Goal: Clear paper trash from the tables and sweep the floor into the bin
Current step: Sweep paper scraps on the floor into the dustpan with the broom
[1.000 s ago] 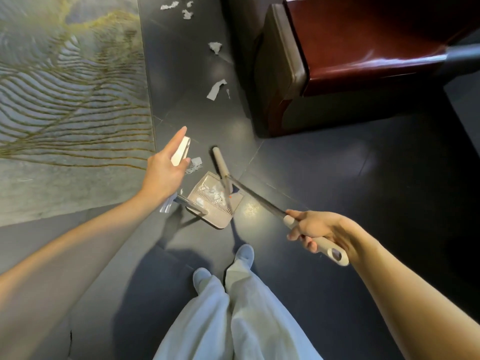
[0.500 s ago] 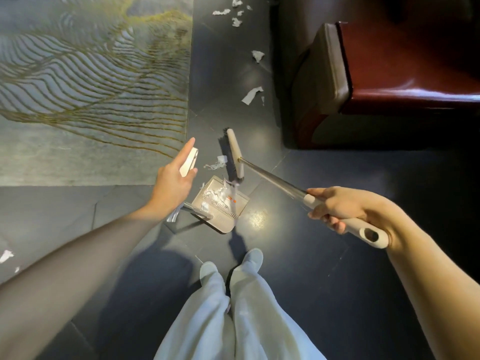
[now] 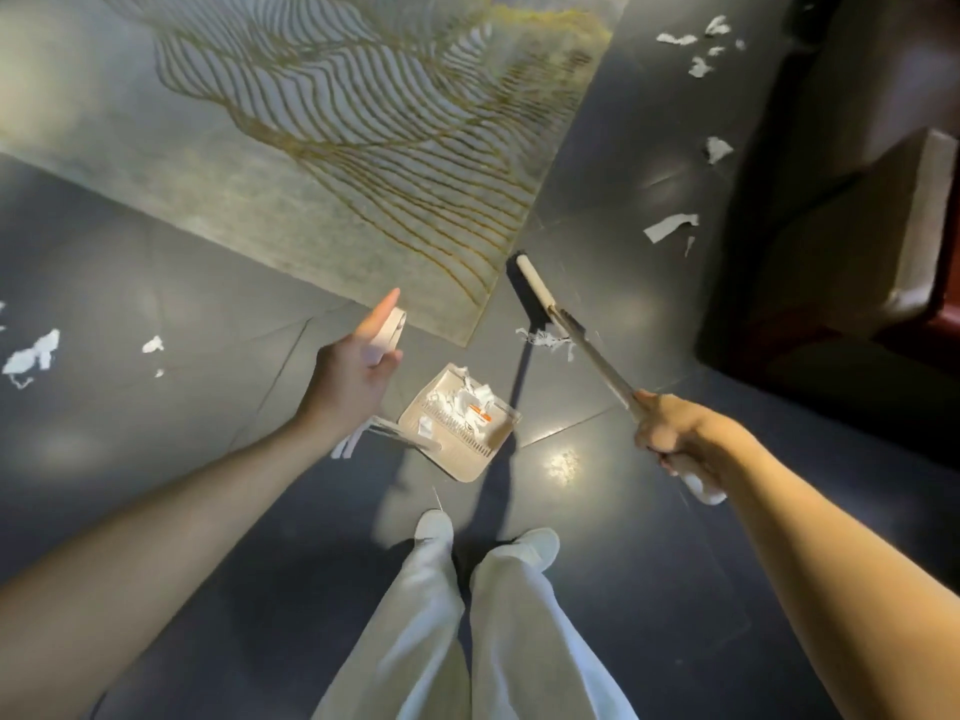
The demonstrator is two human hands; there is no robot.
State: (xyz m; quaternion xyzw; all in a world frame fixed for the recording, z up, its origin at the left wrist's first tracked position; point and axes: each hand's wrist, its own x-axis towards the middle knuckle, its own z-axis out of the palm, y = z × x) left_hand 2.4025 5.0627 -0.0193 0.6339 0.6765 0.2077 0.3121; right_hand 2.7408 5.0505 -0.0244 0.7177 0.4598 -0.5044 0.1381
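Your left hand (image 3: 358, 368) grasps the pale top grip of the beige long-handled plastic dustpan (image 3: 457, 433), index finger extended. The other fingers seem wrapped round it, though blur obscures them. Your right hand (image 3: 675, 439) is clenched round the metal-shafted broom (image 3: 537, 298), whose head rests on the dark tiled floor (image 3: 649, 563) beside the patterned rug (image 3: 337, 148). Some torn white paper scraps (image 3: 546, 341) lie just beside that head; more sit in the pan.

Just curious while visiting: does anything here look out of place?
Yes: torn paper scraps lie scattered on the dark floor: beside the sofa, by the broom head, and far left. Others sit in the dustpan.
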